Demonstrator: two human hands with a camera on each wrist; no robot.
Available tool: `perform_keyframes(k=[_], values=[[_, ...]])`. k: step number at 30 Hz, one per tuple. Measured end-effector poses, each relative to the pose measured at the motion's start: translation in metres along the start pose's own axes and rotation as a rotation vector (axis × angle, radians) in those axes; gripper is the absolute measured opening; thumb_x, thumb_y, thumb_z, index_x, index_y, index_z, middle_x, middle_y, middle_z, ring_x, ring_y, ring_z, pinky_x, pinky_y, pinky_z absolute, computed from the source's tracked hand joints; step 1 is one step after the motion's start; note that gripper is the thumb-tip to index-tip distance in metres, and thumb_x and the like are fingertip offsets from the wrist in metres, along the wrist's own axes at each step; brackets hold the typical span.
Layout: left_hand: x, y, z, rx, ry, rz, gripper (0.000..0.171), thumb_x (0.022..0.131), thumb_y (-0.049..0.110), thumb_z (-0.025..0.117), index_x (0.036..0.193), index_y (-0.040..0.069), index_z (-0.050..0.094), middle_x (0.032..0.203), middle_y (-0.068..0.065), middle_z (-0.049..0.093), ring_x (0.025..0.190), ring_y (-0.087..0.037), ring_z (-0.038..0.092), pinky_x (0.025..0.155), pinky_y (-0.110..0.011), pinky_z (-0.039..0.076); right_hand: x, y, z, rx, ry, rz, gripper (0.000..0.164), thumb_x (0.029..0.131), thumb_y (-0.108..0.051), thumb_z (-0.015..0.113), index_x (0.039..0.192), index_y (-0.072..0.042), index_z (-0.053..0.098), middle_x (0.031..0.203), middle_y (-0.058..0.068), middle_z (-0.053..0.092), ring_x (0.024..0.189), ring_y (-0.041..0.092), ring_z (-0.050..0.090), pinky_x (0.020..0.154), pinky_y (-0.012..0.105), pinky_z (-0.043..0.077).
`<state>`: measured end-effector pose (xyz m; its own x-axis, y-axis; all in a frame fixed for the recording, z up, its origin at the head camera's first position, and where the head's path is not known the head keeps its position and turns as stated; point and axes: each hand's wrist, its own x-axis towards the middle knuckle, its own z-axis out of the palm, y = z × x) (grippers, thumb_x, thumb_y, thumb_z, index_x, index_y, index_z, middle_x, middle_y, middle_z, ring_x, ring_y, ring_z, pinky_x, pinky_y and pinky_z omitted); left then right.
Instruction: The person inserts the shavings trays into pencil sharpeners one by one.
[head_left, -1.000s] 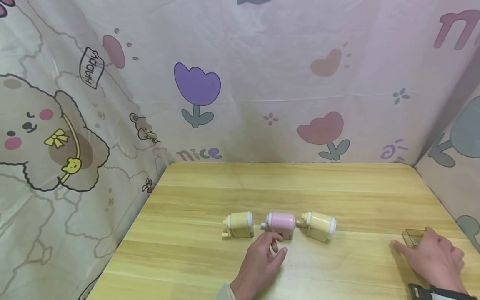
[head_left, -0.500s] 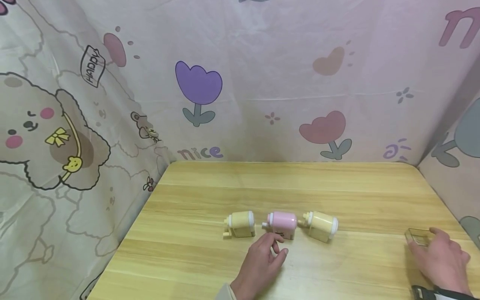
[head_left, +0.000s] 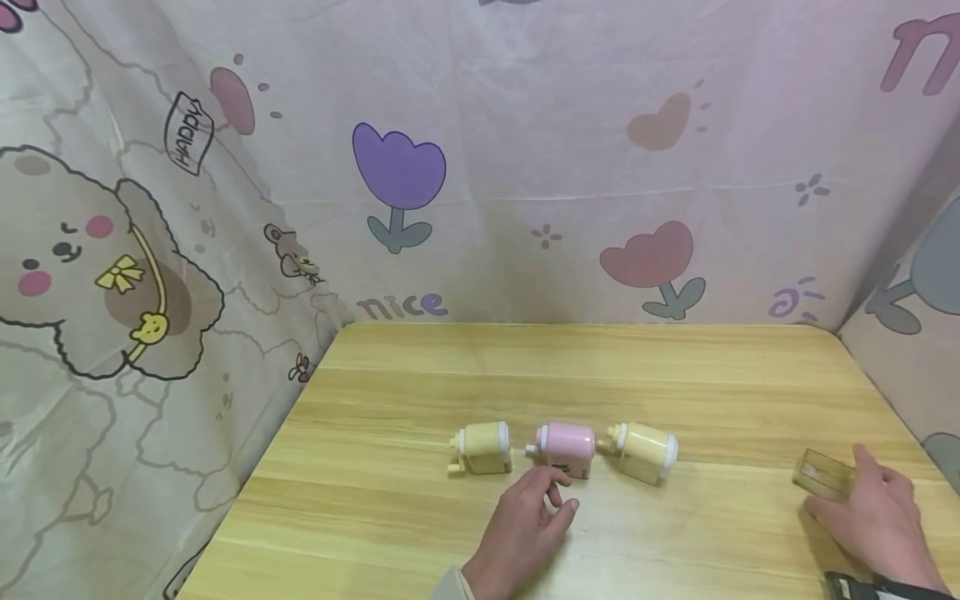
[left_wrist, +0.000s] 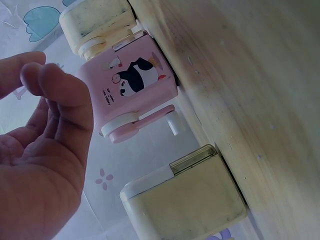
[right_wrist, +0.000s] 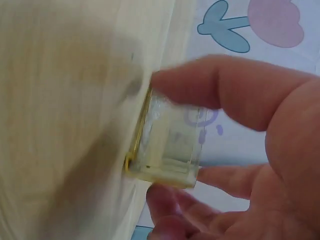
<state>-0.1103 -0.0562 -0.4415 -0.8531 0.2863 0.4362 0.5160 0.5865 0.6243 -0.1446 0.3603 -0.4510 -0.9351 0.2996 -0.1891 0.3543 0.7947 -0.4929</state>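
Observation:
My right hand (head_left: 876,518) pinches a small see-through yellowish plastic drawer (head_left: 821,475) at the table's right. In the right wrist view the thumb lies at one end of the drawer (right_wrist: 172,142) and fingers at the other; it looks tilted, and whether it touches the tabletop I cannot tell. My left hand (head_left: 523,525) holds nothing, its fingers loosely bent, just in front of a pink crank pencil sharpener (head_left: 567,442). The left wrist view shows a panda print on the pink sharpener (left_wrist: 132,90) and a gap between it and the fingers.
Two pale yellow crank sharpeners flank the pink one in a row: a left yellow sharpener (head_left: 483,446) and a right yellow sharpener (head_left: 643,452). All stand on a wood-grain table (head_left: 390,392). A printed cloth (head_left: 517,125) hangs behind it and at both sides.
My right thumb has closed in on the drawer, which has since turned and shifted slightly left in the hand. The left hand and the sharpeners stay where they were.

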Motion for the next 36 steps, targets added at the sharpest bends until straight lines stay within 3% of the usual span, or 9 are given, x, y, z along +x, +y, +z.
perform_keyframes(k=[3,8,16,22,27,32,36], values=[[0.000,0.001,0.000,0.000,-0.005,-0.003,0.018,0.092,0.024,0.062,0.108,0.017,0.057,0.086,0.011,0.049,0.062,0.007,0.040,0.056,-0.009,0.037,0.001,0.001,-0.002,-0.031,-0.011,-0.065,0.090,0.081,-0.022,0.063,0.140,0.018,0.007,0.128,0.051,0.017,0.108,0.060,0.032,0.080,0.068,0.038],[0.000,0.002,-0.001,0.009,-0.011,-0.009,0.019,0.091,0.023,0.063,0.108,0.018,0.057,0.086,0.011,0.050,0.063,0.007,0.040,0.058,-0.009,0.037,0.003,0.005,-0.003,-0.074,0.008,-0.159,0.072,0.083,-0.020,0.060,0.131,0.022,0.026,0.119,0.049,0.034,0.096,0.053,0.045,0.075,0.061,0.041],[-0.001,0.001,0.000,0.020,-0.007,0.004,0.017,0.091,0.023,0.062,0.106,0.021,0.057,0.086,0.011,0.051,0.063,0.007,0.041,0.059,-0.009,0.036,0.004,0.000,-0.001,-0.057,-0.006,-0.126,0.075,0.084,-0.027,0.063,0.133,0.018,0.028,0.123,0.048,0.034,0.105,0.060,0.038,0.081,0.068,0.038],[-0.001,0.000,0.000,0.030,-0.006,0.015,0.017,0.091,0.023,0.062,0.107,0.018,0.058,0.087,0.010,0.052,0.064,0.007,0.041,0.059,-0.008,0.036,0.004,-0.002,-0.002,-0.028,-0.054,-0.185,0.075,0.086,-0.033,0.064,0.133,0.015,0.031,0.124,0.044,0.038,0.098,0.053,0.050,0.075,0.061,0.042],[0.000,0.000,-0.001,0.023,-0.025,-0.006,0.018,0.091,0.023,0.062,0.107,0.019,0.057,0.087,0.010,0.052,0.064,0.007,0.042,0.059,-0.008,0.037,0.004,-0.006,-0.001,-0.030,-0.068,-0.239,0.075,0.086,-0.038,0.064,0.133,0.012,0.034,0.124,0.042,0.040,0.097,0.051,0.053,0.073,0.059,0.044],[0.000,0.000,-0.001,0.021,-0.039,-0.019,0.018,0.091,0.024,0.062,0.108,0.018,0.058,0.087,0.010,0.052,0.064,0.007,0.042,0.059,-0.009,0.037,0.002,-0.012,0.003,-0.019,-0.086,-0.316,0.072,0.086,-0.041,0.065,0.131,0.010,0.039,0.118,0.035,0.050,0.085,0.035,0.060,0.064,0.045,0.047],[0.000,-0.001,-0.001,0.026,-0.040,-0.017,0.018,0.091,0.023,0.062,0.107,0.018,0.058,0.087,0.011,0.052,0.064,0.007,0.042,0.059,-0.009,0.037,0.000,-0.017,0.007,-0.008,-0.117,-0.359,0.068,0.086,-0.037,0.067,0.130,0.007,0.042,0.106,0.019,0.058,0.077,0.019,0.054,0.057,0.034,0.042]])
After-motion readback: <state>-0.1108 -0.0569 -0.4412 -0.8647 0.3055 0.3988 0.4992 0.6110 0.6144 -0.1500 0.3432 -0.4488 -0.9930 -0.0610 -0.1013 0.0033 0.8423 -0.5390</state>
